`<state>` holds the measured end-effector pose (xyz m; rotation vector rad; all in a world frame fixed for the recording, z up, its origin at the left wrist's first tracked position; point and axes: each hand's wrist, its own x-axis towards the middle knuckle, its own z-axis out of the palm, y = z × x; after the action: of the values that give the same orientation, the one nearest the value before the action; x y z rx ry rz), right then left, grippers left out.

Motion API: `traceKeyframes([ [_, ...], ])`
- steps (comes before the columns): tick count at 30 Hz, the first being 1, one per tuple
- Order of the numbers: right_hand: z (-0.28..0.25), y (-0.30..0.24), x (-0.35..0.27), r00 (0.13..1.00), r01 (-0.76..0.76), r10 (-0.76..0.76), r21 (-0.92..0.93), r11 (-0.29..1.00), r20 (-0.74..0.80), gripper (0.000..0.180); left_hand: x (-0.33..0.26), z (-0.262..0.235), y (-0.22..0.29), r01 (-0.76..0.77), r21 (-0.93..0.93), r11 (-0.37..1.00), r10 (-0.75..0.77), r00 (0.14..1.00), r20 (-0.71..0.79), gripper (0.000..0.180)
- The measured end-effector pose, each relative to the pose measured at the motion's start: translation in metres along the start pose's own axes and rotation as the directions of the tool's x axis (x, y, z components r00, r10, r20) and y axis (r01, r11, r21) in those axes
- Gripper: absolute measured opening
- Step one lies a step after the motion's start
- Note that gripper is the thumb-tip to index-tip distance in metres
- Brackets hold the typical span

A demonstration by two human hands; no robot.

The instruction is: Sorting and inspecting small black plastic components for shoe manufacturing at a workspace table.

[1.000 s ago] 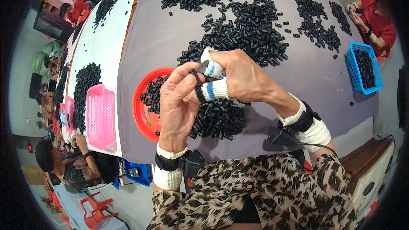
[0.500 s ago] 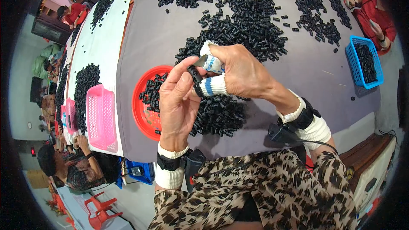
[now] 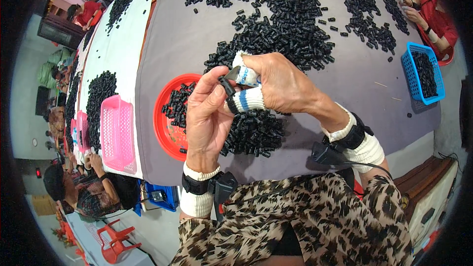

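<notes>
Between the thumb and fingertips of my left hand (image 3: pixel 209 113) is a small black ribbed plastic piece (image 3: pixel 226 86), held at a slant. My right hand (image 3: pixel 288 86) is closed round a small knife, and its blade (image 3: pixel 233 74) points at the piece's upper end. White knit finger covers (image 3: pixel 247 99) wrap my right fingers and hide the knife's handle. Whether the blade touches the piece I cannot tell. Below my hands lies a heap of similar black pieces (image 3: pixel 253 133). A red round tray (image 3: pixel 160 133) holding more of them stands left of my left hand.
A large pile of black pieces (image 3: pixel 290 24) spreads beyond my hands on the grey cloth (image 3: pixel 162 44). At the right stands a blue basket (image 3: pixel 437 96), near a person in red (image 3: pixel 433 19). Pink baskets (image 3: pixel 118 135) and a seated co-worker (image 3: pixel 88 189) are at the left.
The black piece has tilted in my left fingers, its top swinging slightly left. My right hand stays nearly in place. The person in red at the right has brought both hands up together.
</notes>
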<state>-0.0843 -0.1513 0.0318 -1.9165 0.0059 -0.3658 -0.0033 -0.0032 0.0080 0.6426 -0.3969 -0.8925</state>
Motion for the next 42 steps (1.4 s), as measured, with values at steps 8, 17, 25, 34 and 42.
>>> traceKeyframes([
  [8, -0.001, 0.001, 0.002, 0.998, -0.011, 0.012, -0.007, 1.0, 0.057, 0.038, -0.001, -0.001, 0.002, -0.005, 0.061, 0.998, 0.006, 1.0, -0.007, 0.03],
  [17, -0.005, -0.004, 0.004, 0.993, 0.022, -0.017, -0.039, 0.999, 0.113, 0.039, -0.001, -0.006, 0.003, 0.015, 0.039, 0.999, -0.015, 1.0, -0.004, 0.03],
  [25, -0.003, 0.005, 0.003, 0.99, 0.083, -0.073, -0.08, 0.993, 0.121, 0.041, 0.001, -0.011, 0.001, 0.018, -0.035, 0.999, -0.017, 0.999, 0.048, 0.029],
  [34, -0.007, -0.003, 0.001, 0.995, 0.06, -0.057, -0.04, 0.997, 0.085, 0.034, 0.002, -0.008, 0.0, 0.033, -0.069, 0.997, -0.028, 0.996, 0.082, 0.033],
  [42, -0.008, 0.003, 0.002, 0.99, 0.045, -0.037, -0.061, 0.997, 0.134, 0.037, 0.001, -0.009, -0.001, 0.03, -0.048, 0.998, -0.027, 0.998, 0.055, 0.031],
])
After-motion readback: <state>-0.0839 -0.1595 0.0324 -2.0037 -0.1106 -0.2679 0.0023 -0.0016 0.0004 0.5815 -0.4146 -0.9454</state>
